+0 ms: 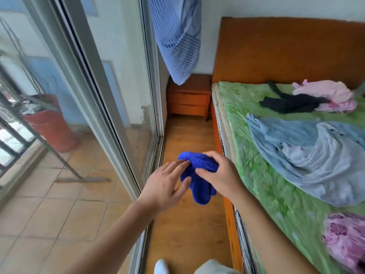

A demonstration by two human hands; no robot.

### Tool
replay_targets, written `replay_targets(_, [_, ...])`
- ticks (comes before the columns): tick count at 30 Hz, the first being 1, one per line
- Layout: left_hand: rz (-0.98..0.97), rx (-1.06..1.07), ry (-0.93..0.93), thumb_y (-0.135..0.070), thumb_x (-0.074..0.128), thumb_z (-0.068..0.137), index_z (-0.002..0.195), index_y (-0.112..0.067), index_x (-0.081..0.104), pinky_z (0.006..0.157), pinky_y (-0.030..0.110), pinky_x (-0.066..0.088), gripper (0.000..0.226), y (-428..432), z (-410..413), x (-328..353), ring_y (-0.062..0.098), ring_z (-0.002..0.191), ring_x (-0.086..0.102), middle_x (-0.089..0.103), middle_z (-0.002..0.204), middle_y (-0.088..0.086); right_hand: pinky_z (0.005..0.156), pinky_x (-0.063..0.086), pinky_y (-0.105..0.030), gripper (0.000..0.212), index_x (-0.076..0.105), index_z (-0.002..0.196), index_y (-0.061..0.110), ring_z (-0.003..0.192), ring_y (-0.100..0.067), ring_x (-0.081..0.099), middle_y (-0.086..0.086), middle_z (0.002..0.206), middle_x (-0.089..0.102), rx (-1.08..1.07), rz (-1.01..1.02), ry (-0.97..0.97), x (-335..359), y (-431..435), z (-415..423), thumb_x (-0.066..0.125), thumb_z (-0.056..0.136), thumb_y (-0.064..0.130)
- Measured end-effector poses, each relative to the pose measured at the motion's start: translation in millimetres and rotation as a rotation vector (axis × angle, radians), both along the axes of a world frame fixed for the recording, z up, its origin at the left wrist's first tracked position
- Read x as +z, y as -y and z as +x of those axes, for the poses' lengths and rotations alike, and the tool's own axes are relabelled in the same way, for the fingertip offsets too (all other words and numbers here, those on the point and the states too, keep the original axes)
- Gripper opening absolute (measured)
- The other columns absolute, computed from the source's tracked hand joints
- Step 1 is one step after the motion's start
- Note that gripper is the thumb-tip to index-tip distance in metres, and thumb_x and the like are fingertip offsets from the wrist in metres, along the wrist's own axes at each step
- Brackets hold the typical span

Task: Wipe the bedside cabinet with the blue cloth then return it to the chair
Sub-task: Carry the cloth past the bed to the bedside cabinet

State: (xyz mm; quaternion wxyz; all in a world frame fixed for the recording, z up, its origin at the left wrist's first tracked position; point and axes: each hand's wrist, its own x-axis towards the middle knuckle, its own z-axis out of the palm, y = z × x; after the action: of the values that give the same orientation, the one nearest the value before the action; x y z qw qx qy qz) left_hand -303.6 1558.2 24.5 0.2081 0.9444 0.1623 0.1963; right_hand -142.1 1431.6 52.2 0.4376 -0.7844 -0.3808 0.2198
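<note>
The right hand (pixel 221 175) is clamping the bunched blue cloth (pixel 199 180), covering its upper right part. The left hand (pixel 166 186) is touching the cloth's left side with spread fingers. Far beyond the grip, a hanging striped curtain (pixel 177 36) is partly hiding the bedside cabinet (pixel 189 97).

I see my right hand (pixel 221 175) gripping the bunched blue cloth (pixel 199 178) above the wooden floor (pixel 187 224), left hand (pixel 166 186) open with fingertips touching it. The bedside cabinet (pixel 188 95) stands ahead beside the bed (pixel 276 184).
</note>
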Motion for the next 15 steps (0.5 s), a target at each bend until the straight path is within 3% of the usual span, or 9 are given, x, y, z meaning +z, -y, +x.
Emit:
replay_targets(3, [-0.047, -0.054, -0.017, -0.048, 0.039, 0.102, 0.138, -0.013, 0.054, 0.097, 0.037, 0.049, 0.053, -28, 31, -29, 0.022, 0.116, 0.06, 0.061, 0.134, 0.001, 0.086, 0.058, -0.035, 0.03, 0.067, 0.107, 0.033, 0.093, -0.005, 0.069, 0.016, 0.098, 0.072, -0.078, 0.019, -0.029, -34, -21, 30, 0.079, 0.081, 0.025])
replay_targets(15, [-0.038, -0.09, -0.1, -0.046, 0.041, 0.102, 0.139, -0.013, 0.053, 0.095, 0.036, 0.049, 0.05, -123, 213, -45, 0.02, 0.115, 0.06, 0.062, 0.131, 0.0, 0.086, 0.059, -0.04, 0.031, 0.066, 0.107, 0.033, 0.094, -0.006, 0.069, 0.015, 0.1, 0.073, -0.066, 0.011, -0.101, -61, -113, 211, 0.077, 0.078, 0.034])
